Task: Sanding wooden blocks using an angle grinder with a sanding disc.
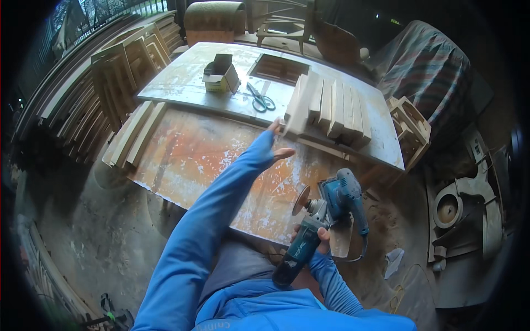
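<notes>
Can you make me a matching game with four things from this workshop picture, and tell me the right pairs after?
Things:
1. Grinder
2. Wood pieces
3. Scissors
4. Box

Clues:
A. Open on top
B. Held in the person's right hand
C. Lying flat, with two looped handles
D. Lined up in a row, near the person's left hand

Right pairs: 1-B, 2-D, 3-C, 4-A
</notes>
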Tool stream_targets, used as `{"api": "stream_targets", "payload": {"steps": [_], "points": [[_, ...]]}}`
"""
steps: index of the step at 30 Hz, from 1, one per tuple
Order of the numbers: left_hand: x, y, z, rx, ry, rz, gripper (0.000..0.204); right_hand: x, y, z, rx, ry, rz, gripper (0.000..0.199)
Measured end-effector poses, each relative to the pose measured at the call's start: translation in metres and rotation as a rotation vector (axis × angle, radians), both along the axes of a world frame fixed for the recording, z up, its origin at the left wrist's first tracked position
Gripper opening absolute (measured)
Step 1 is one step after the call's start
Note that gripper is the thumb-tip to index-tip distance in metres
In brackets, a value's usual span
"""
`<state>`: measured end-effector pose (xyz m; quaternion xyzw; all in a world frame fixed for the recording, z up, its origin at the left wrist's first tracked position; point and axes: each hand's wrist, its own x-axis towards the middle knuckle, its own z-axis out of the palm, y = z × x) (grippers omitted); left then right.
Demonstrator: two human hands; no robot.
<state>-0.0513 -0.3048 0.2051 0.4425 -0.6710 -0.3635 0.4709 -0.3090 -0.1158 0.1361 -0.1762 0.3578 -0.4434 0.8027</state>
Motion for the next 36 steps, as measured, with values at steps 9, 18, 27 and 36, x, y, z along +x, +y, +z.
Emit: {"api": "stream_targets", "payload": {"steps": [9, 18, 27, 36], "points": [[0.122, 0.062, -0.121, -0.163, -0.881, 0.442, 0.092, 0.007, -0.01, -0.046, 0.065, -0.143, 0.086, 0.071], [0.363, 0.209, -0.213, 0.206, -0.587, 1.637, 0.071, 0.023, -0.027, -0.044, 0.008, 0.026, 0.155, 0.081], [0.455, 0.139, -0.218, 0.359, -0.423, 1.289, 0.09, 0.054, -0.028, -0.02, -0.006, 0.171, 0.173, 0.079], [0.392, 0.071, -0.17, 0.56, -0.388, 1.33, 0.099, 0.056, -0.037, -0.023, 0.107, 0.177, 0.088, 0.075]]}}
